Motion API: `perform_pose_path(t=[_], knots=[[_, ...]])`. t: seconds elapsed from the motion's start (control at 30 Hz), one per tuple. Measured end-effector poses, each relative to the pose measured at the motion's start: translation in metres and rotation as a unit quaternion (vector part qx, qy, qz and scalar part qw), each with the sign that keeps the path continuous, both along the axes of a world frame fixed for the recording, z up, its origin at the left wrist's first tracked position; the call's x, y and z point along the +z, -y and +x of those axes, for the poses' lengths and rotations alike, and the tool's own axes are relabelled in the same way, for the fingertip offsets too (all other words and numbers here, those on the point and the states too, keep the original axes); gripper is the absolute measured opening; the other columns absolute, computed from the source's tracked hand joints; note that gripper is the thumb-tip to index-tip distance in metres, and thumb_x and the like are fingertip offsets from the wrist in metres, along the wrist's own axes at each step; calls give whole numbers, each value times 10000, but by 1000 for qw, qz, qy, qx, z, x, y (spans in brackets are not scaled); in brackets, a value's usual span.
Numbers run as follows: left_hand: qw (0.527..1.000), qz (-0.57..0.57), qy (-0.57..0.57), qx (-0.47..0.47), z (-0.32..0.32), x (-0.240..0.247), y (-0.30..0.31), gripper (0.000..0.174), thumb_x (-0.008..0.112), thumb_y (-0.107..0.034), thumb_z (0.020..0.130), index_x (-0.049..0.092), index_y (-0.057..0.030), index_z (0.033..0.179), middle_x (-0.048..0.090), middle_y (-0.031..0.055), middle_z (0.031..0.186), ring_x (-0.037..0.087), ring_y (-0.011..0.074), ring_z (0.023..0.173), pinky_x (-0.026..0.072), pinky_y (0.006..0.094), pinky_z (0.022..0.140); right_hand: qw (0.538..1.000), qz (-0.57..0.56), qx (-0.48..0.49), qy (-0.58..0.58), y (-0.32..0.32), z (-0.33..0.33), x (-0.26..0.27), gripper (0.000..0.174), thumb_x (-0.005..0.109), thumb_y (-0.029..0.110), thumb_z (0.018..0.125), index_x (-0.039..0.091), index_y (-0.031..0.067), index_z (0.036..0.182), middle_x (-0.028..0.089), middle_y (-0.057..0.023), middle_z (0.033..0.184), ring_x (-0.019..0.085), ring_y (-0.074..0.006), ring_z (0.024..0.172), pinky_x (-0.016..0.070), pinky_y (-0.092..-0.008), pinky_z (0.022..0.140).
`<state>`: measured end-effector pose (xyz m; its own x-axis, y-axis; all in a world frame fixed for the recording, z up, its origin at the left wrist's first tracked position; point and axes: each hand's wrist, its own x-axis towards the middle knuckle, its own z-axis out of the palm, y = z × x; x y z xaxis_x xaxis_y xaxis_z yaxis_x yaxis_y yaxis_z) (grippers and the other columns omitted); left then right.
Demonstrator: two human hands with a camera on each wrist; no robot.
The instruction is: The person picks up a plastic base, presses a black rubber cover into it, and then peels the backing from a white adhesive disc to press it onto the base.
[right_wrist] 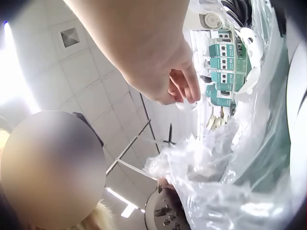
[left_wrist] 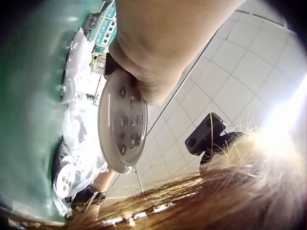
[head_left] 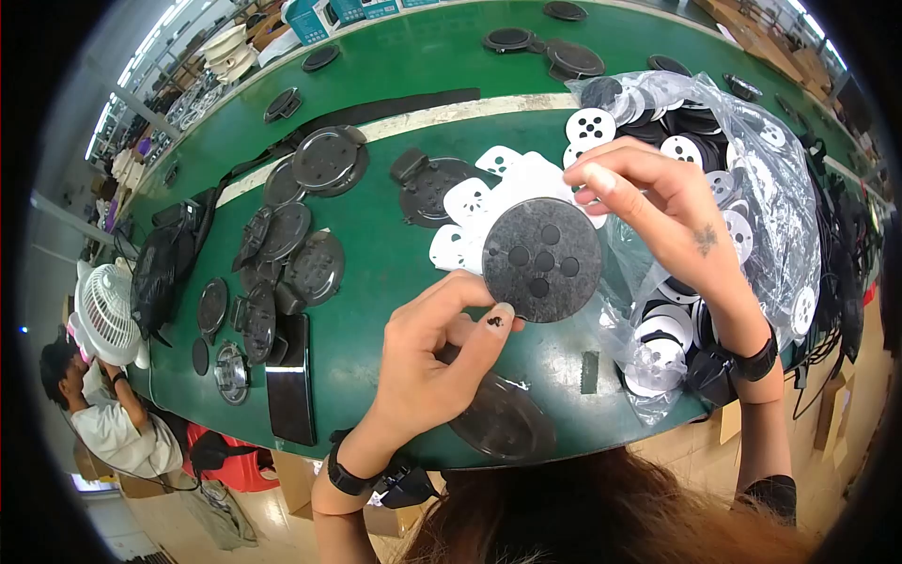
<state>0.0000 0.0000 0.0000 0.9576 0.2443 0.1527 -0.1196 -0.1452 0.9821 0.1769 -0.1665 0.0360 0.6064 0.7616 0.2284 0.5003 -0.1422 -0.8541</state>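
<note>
A dark round disc (head_left: 542, 260) with several holes is pinched at its lower left edge by the left hand (head_left: 437, 352), its flat face toward the head camera. The left wrist view shows the glossy other side of the disc (left_wrist: 122, 122) beside the left hand (left_wrist: 153, 43). Just above the disc, the right hand (head_left: 662, 202) has bent fingers, with thumb and fingertips close together. In the right wrist view, something whitish shows at the fingertips of the right hand (right_wrist: 158, 57); whether it is a nail or a thin held piece is unclear. White pads (head_left: 526, 183) lie behind the disc.
A clear plastic bag (head_left: 775, 179) of white and black discs lies to the right. Dark round parts (head_left: 315, 268) and a phone (head_left: 290, 381) are at left. Another dark disc (head_left: 503, 418) lies at the near edge. A person (head_left: 122, 418) sits beyond the left edge.
</note>
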Motion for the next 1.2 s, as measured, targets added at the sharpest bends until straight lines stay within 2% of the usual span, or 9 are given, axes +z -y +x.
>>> perform_pose_path(t=[0.07,0.1,0.17,0.37,0.53,0.77,0.93,1.03,1.2], knots=[[1000,-17,0,-7,-1,2,1,84,546,-61,868,503,0,832,602,31,682,475,26,469,362,190,479,976,-8,74,-206,-1,-6,5,427,570,349,892,586,-12,1119,603,-141,1066,606,-143,897,526,-295,774],[1000,-17,-2,-6,0,0,3,84,546,-61,868,503,0,832,602,31,682,475,26,469,362,190,479,975,-8,74,-209,3,-6,-1,427,570,349,892,586,-12,1119,603,-141,1066,606,-143,897,526,-295,774],[999,-8,29,-27,1,-3,3,97,538,-61,868,483,-1,816,572,23,635,454,24,453,346,188,471,867,57,195,-456,6,-6,-16,398,505,287,939,558,-75,1097,612,-124,1003,613,-163,876,562,-413,760],[996,52,42,-64,-1,-1,-6,70,516,-43,867,476,4,834,525,24,624,431,35,447,335,197,456,733,125,333,-580,0,-10,-32,439,455,267,958,440,-101,1196,571,-196,1094,602,-283,1005,540,-468,813],[994,47,46,-84,1,-1,-2,61,502,-34,870,488,23,885,509,42,691,466,51,538,335,198,449,696,96,376,-604,0,-17,-28,459,511,261,930,414,-115,1175,543,-220,1121,581,-356,1037,506,-440,878],[998,-55,-16,-36,0,2,0,210,407,-100,917,405,-6,1105,530,71,763,461,94,632,394,237,552,711,135,387,-571,-1,-10,-31,579,612,276,818,383,-117,1175,514,-268,1134,583,-351,1020,491,-421,882],[991,-128,-7,-37,1,2,-10,412,390,14,785,311,-28,1187,496,120,1025,458,151,917,347,289,873,761,208,347,-507,0,1,-24,614,617,241,720,383,-63,1199,499,-282,1146,550,-348,1057,460,-409,901],[986,-145,42,-67,4,4,-9,483,416,64,740,297,-23,1200,434,139,1121,451,177,989,340,293,905,826,203,260,-457,2,5,-16,617,645,266,682,431,-11,1190,503,-259,1162,524,-313,1093,452,-344,844],[987,-129,83,-56,4,3,-12,574,438,142,682,284,-20,1211,382,133,1157,427,196,1054,340,308,919,840,227,229,-436,5,12,-16,579,655,233,703,451,-10,1187,501,-241,1189,523,-285,1100,455,-361,872]])
